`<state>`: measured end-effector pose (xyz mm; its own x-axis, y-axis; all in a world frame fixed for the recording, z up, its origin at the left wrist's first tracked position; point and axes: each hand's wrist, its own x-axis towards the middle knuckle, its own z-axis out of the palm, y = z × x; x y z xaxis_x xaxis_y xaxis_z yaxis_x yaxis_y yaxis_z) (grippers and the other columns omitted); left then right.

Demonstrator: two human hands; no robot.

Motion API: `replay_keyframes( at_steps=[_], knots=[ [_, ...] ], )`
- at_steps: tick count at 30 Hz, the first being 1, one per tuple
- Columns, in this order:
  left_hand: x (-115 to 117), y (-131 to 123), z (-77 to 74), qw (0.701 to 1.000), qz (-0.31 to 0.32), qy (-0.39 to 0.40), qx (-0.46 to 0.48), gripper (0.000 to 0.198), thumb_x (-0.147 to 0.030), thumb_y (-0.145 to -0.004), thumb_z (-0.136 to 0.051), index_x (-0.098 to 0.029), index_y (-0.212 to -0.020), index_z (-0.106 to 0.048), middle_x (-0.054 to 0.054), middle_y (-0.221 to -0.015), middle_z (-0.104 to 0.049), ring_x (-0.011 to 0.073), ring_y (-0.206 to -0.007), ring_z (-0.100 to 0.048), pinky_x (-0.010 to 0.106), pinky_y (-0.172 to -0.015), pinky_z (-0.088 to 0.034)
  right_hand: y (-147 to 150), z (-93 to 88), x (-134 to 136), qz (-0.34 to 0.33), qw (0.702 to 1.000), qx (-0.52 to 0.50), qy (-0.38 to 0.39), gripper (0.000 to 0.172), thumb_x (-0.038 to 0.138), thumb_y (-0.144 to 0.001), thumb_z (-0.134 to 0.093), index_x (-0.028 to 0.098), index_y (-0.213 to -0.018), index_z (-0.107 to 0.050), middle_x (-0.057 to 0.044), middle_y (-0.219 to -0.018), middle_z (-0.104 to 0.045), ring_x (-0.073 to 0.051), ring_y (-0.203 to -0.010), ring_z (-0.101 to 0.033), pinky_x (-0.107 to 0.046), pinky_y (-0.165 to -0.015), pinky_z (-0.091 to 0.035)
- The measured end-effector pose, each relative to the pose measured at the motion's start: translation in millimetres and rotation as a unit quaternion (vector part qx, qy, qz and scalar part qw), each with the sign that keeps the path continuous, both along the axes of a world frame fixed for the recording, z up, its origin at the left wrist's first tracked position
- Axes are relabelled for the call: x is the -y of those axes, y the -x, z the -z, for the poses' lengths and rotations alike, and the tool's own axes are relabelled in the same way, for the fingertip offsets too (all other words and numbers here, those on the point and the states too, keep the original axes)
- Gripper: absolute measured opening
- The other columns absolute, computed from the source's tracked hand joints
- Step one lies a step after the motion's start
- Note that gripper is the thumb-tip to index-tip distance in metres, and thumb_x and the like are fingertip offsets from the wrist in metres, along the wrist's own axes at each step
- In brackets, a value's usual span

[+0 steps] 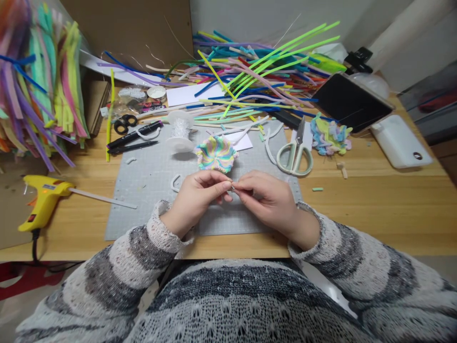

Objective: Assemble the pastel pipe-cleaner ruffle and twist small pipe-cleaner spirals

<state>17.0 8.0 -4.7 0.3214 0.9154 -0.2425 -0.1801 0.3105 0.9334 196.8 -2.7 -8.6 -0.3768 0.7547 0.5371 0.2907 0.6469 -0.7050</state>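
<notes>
My left hand [205, 190] and my right hand [262, 193] meet fingertip to fingertip over the cutting mat [150, 200]. Both are closed in a pinch around something tiny between them, too small to make out. Just beyond my fingers sits a ruffled, pastel-striped piece shaped like a shallow cup [216, 155]. A spool of clear thread [179, 133] stands behind it to the left. A bent white pipe cleaner piece [174, 183] lies beside my left hand. To the right of the cup rest scissors with pale handles [295, 155].
A yellow glue gun [46, 197] lies at the left, its glue stick reaching over the mat. Pipe cleaners [250, 71] heap along the back; bundled ones [39, 85] stand at left. At right are a tablet [352, 102], a white power bank [402, 140] and a pastel fuzzy piece [330, 136].
</notes>
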Motion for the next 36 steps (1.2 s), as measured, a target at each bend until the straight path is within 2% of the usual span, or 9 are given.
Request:
replay_keyframes(
  at_steps=[4, 10, 15, 20, 23, 26, 30, 33, 36],
  knots=[
    [0.0, -0.5, 2.8, 1.000, 0.000, 0.010, 0.018, 0.013, -0.025, -0.074, -0.075, -0.016, -0.080, -0.068, -0.003, -0.061, -0.066, 0.0061, -0.053, -0.060, 0.015, -0.049, -0.044, 0.0, 1.3, -0.6, 0.023, 0.999, 0.006, 0.025, 0.006, 0.014, -0.088, -0.059, 0.018, -0.089, -0.063, -0.002, -0.079, -0.067, -0.011, -0.074, -0.062, -0.026, -0.067, -0.051],
    [-0.4, 2.1, 1.9, 0.999, 0.006, 0.021, 0.049, 0.013, -0.025, -0.077, -0.073, -0.015, -0.078, -0.065, -0.003, -0.060, -0.063, 0.0051, -0.055, -0.057, 0.016, -0.056, -0.043, 0.3, -0.1, -3.0, -0.019, 0.999, -0.008, 0.050, 0.012, 0.013, -0.089, -0.058, 0.018, -0.097, -0.066, -0.004, -0.088, -0.071, -0.012, -0.082, -0.065, -0.028, -0.074, -0.053],
    [-2.0, 0.7, -0.6, 0.996, -0.012, 0.036, 0.079, 0.015, -0.026, -0.077, -0.074, -0.015, -0.078, -0.062, -0.004, -0.060, -0.060, 0.0046, -0.056, -0.054, 0.016, -0.056, -0.040, 2.0, -0.4, -2.3, 0.025, 0.996, -0.007, 0.090, 0.008, 0.018, -0.087, -0.062, 0.017, -0.094, -0.066, -0.003, -0.081, -0.070, -0.012, -0.073, -0.064, -0.025, -0.065, -0.051],
    [-0.9, -0.6, 2.1, 0.998, -0.010, 0.009, 0.059, 0.014, -0.026, -0.079, -0.072, -0.016, -0.079, -0.062, -0.004, -0.063, -0.057, 0.0056, -0.058, -0.051, 0.018, -0.057, -0.039, 2.3, 1.5, -1.0, 0.004, 0.996, -0.013, 0.093, 0.006, 0.021, -0.087, -0.062, 0.018, -0.091, -0.065, -0.002, -0.080, -0.069, -0.012, -0.073, -0.062, -0.026, -0.065, -0.049],
    [0.2, 0.0, 4.0, 0.999, -0.004, -0.007, 0.034, 0.014, -0.028, -0.080, -0.071, -0.016, -0.080, -0.063, -0.005, -0.063, -0.053, 0.0054, -0.056, -0.045, 0.018, -0.054, -0.034, 3.9, 2.6, -0.7, 0.008, 0.986, -0.051, 0.156, 0.006, 0.024, -0.086, -0.063, 0.018, -0.086, -0.064, -0.002, -0.078, -0.067, -0.011, -0.070, -0.061, -0.026, -0.063, -0.049],
    [0.6, 0.8, 4.7, 0.999, -0.006, -0.017, 0.027, 0.014, -0.029, -0.080, -0.072, -0.017, -0.080, -0.064, -0.005, -0.066, -0.050, 0.0050, -0.055, -0.040, 0.018, -0.050, -0.030, 5.8, 2.0, -1.9, -0.009, 0.947, -0.129, 0.293, 0.011, 0.028, -0.084, -0.065, 0.018, -0.084, -0.061, 0.003, -0.071, -0.061, -0.007, -0.056, -0.057, -0.022, -0.053, -0.046],
    [0.5, 1.1, 5.0, 0.998, 0.006, -0.053, 0.018, 0.012, -0.029, -0.080, -0.072, -0.019, -0.079, -0.065, -0.003, -0.070, -0.054, 0.0075, -0.061, -0.046, 0.020, -0.056, -0.037, 5.9, -1.0, -5.8, -0.096, 0.857, -0.196, 0.467, 0.024, 0.038, -0.081, -0.068, 0.018, -0.090, -0.058, 0.005, -0.070, -0.062, -0.005, -0.049, -0.057, -0.019, -0.046, -0.042],
    [0.7, 0.3, 4.7, 0.996, 0.012, -0.085, 0.009, 0.013, -0.031, -0.078, -0.073, -0.020, -0.077, -0.066, -0.001, -0.074, -0.058, 0.0110, -0.070, -0.054, 0.024, -0.067, -0.045, 4.6, -2.6, -7.5, -0.148, 0.819, -0.194, 0.519, 0.028, 0.043, -0.082, -0.066, 0.016, -0.086, -0.059, 0.003, -0.070, -0.064, -0.004, -0.048, -0.056, -0.017, -0.045, -0.039],
    [1.4, -0.6, 2.8, 0.994, 0.006, -0.112, 0.008, 0.016, -0.033, -0.075, -0.076, -0.020, -0.074, -0.066, 0.000, -0.077, -0.060, 0.0118, -0.076, -0.056, 0.025, -0.073, -0.048, 3.4, -3.0, -7.1, -0.160, 0.809, -0.199, 0.529, 0.028, 0.042, -0.082, -0.067, 0.016, -0.079, -0.059, 0.005, -0.063, -0.062, -0.003, -0.046, -0.054, -0.016, -0.044, -0.037]
  ],
)
